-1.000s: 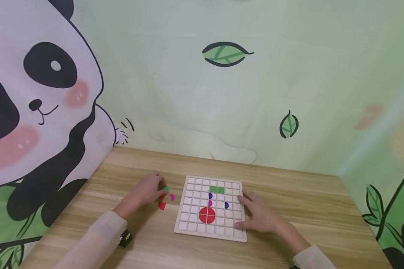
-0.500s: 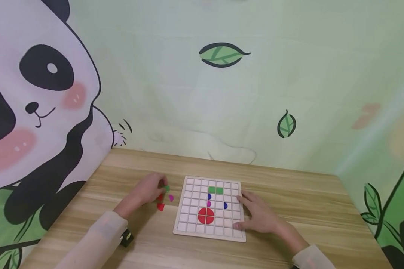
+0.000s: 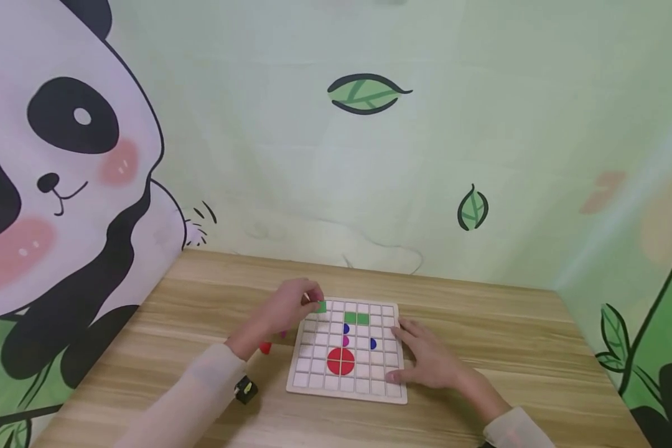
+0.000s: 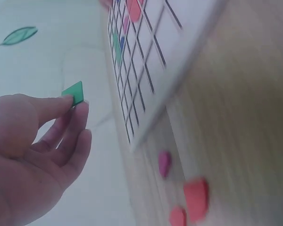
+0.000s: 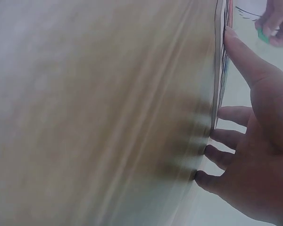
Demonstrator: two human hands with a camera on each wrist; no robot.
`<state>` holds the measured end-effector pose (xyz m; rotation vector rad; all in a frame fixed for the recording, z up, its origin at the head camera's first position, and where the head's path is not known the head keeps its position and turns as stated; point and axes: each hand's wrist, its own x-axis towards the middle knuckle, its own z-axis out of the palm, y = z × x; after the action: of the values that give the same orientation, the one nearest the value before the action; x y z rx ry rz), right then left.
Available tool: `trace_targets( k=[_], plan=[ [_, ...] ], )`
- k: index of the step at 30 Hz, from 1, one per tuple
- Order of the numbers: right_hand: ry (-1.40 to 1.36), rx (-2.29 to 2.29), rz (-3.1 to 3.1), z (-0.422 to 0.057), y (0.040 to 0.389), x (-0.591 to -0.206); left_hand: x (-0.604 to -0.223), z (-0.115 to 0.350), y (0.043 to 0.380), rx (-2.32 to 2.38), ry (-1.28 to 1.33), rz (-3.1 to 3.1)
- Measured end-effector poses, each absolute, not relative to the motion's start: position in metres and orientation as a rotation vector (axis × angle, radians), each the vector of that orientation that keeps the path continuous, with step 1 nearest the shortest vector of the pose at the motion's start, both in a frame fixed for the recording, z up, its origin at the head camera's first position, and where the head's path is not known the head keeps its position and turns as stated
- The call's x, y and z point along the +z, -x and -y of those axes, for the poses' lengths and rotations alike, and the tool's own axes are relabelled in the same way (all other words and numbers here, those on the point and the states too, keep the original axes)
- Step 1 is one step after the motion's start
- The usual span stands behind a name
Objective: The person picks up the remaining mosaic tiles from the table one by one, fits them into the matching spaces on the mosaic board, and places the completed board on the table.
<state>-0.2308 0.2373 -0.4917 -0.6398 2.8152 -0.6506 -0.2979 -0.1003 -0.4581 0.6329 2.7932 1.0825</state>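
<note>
Between thumb and fingertips, my left hand [image 3: 285,306] pinches a small green square tile [image 4: 76,92], raised over the far-left corner of the white grid board [image 3: 302,378]. My right hand [image 3: 428,361] rests on the board's right edge with fingers spread and fairly straight, thumb on the surface. Set in the grid are two green squares [image 3: 350,318], a red circle [image 3: 334,355] of quarter pieces, a magenta half-round piece [image 3: 345,341] and two blue half-round pieces [image 3: 373,343].
Left of the board, loose on the wooden table [image 3: 481,311], lie a magenta piece [image 4: 164,164] and two red pieces [image 4: 196,199], partly behind the left hand in the head view. A wall cloth with a panda [image 3: 78,124] stands behind the table.
My left hand has lifted the green square tile from among the loose pieces and moved right to the board's far-left corner. My right hand keeps its place on the board's edge.
</note>
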Motion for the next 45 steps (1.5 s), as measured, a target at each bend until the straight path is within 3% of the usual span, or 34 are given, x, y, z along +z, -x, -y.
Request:
trace_targets(
  k=[14, 21, 45],
  plan=[
    [0.644, -0.637, -2.818, -0.235, 0.231, -0.494, -0.474, 0.022, 0.316, 1.036, -0.833, -2.696],
    [0.661, -0.616, -2.823, -0.236, 0.229, -0.495, -0.483, -0.004, 0.326, 0.958, -0.808, -2.728],
    [0.707, -0.637, -2.832, -0.237, 0.23, -0.495, -0.495, -0.018, 0.331, 0.815, -0.766, -2.789]
  ],
)
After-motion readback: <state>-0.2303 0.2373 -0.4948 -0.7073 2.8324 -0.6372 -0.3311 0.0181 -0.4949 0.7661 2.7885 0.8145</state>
